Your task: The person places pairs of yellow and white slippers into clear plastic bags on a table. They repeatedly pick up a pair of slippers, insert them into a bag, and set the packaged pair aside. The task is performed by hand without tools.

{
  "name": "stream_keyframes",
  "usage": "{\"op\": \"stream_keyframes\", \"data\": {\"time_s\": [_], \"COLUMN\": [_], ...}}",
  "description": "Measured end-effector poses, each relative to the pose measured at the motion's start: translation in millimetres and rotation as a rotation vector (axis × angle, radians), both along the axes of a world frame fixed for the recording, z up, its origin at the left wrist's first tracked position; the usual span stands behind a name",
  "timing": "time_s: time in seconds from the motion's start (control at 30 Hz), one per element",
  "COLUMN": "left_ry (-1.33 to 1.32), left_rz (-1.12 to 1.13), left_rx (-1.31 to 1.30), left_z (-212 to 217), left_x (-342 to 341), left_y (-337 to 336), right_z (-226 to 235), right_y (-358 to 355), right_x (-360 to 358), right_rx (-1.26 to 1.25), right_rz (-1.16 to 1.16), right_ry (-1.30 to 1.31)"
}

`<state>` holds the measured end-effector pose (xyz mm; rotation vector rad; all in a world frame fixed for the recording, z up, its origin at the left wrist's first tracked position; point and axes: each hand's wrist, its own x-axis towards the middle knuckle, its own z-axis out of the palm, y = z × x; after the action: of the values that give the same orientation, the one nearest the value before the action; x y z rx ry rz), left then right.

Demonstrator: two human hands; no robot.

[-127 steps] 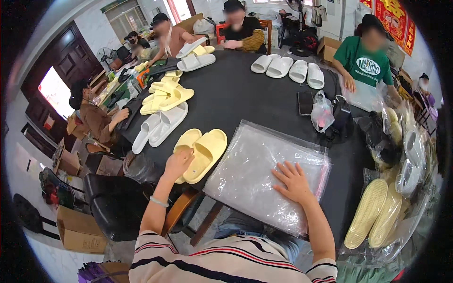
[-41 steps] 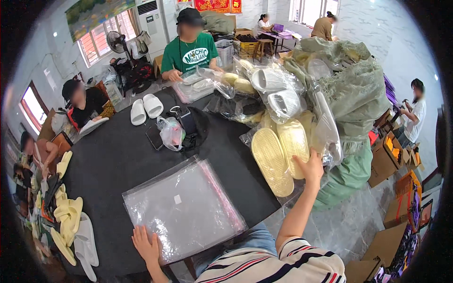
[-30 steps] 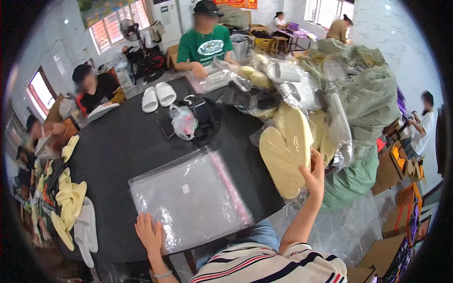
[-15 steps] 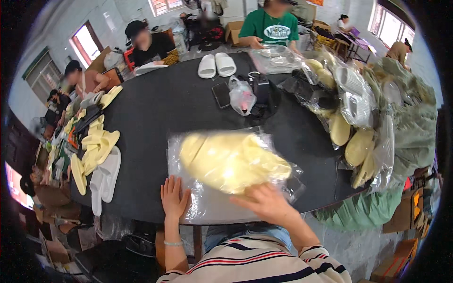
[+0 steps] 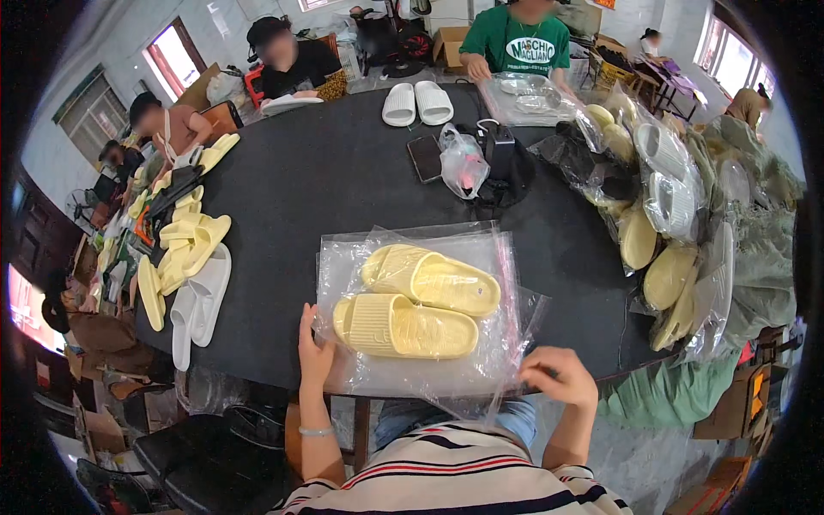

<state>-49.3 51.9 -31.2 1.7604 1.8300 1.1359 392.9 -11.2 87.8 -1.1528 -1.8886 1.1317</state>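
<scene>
A pair of pale yellow slides [image 5: 418,300] lies side by side on a clear plastic bag [image 5: 506,283] at the near edge of the round black table [image 5: 326,180]. The left hand [image 5: 314,350] rests flat, fingers released, on the bag's left near corner. The right hand [image 5: 560,378] pinches the bag's loose near-right edge, which overhangs the table rim. Bare tabletop stretches beyond the bag toward a phone [image 5: 425,158].

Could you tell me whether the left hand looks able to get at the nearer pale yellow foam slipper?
Probably yes: the left hand rests on the clear plastic bag right beside the nearer pale yellow foam slipper, nothing between.
</scene>
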Motion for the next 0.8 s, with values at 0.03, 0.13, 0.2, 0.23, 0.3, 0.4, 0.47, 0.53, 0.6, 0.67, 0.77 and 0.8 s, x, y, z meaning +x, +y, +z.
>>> {"op": "stream_keyframes", "data": {"time_s": [0.03, 0.13, 0.2, 0.23, 0.3, 0.4, 0.47, 0.53, 0.6, 0.67, 0.77, 0.8], "left_ry": [-0.031, -0.052, -0.110, -0.147, -0.222, -0.302, -0.236, -0.218, -0.249, -0.178, -0.134, -0.131], "left_rz": [0.001, -0.005, -0.016, -0.022, -0.034, 0.056, 0.097, 0.131, 0.156, 0.188, 0.200, 0.197], "left_rx": [0.031, 0.111, 0.128, 0.103, 0.052, -0.044, -0.010, 0.030, 0.079, 0.132, 0.119, 0.098], "left_z": [6.0, 17.2, 24.6, 27.4, 33.4, 33.3, 42.7, 45.6, 43.0, 50.3, 62.8, 64.5], "left_x": [-1.5, -7.0, -3.5, -4.3, -6.3, -13.1, -12.4, -12.1, -12.4, -7.1, -3.0, -2.8], "left_y": [-3.5, -12.6, -8.5, -7.8, -5.2, -1.0, -2.4, -5.1, -11.3, -24.3, -43.8, -48.8], "right_z": [-1.8, -27.5, -49.3, -52.4, -51.4, -53.9, -53.8, -49.9, -42.9, -29.9, -42.1, -47.5], "right_y": [0.0, 7.7, 13.3, 16.8, 24.8, 35.3, 41.1, 48.4, 57.0, 58.6, 57.0, 58.9], "right_x": [2.1, 5.1, -7.0, -15.1, -26.1, -28.4, -27.1, -27.0, -32.8, -39.2, -29.1, -24.2], "right_rx": [0.015, 0.081, 0.185, 0.166, 0.070, -0.153, -0.223, -0.190, -0.071, -0.040, -0.146, -0.131], "right_rz": [-0.115, -0.140, -0.118, -0.118, -0.062, -0.012, -0.060, -0.167, -0.167, -0.191, -0.033, 0.022], "right_ry": [-0.051, -0.086, 0.006, 0.067, 0.265, 0.216, 0.147, 0.165, 0.337, 0.397, 0.700, 0.753]}}
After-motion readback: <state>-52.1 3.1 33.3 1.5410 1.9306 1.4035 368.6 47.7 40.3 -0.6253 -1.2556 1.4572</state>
